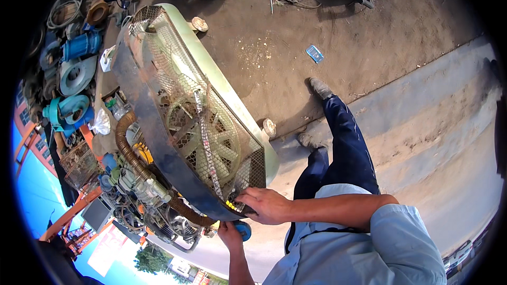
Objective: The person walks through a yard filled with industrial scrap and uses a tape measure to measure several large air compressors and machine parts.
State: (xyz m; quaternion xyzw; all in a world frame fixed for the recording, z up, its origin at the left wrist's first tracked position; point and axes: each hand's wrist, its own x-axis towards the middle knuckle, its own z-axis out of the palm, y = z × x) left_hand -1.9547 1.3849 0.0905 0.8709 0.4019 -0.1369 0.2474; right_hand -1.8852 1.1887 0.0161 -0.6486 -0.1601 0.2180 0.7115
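Bare right hand [266, 205] at six o'clock, fingers bent against the lower corner of a rust-brown diamond-mesh metal guard [216, 121], itself lying between nine and ten; bare left hand [231, 235], apart from it towards seven, lies just beside the lower end of a dark, curved metal shroud [171, 161]. Whether either hand grips cannot be told. Light, even support from both sides would probably suit this corner. The guard covers a pale, broad-bladed fan [222, 162]; a translucent plastic bag [100, 121] at nine has indistinct contents.

Fan [221, 152] sits behind mesh guard [182, 66]. Hose [124, 141] runs left of the guard; device [315, 54] lies to its right, on the ground [259, 82].
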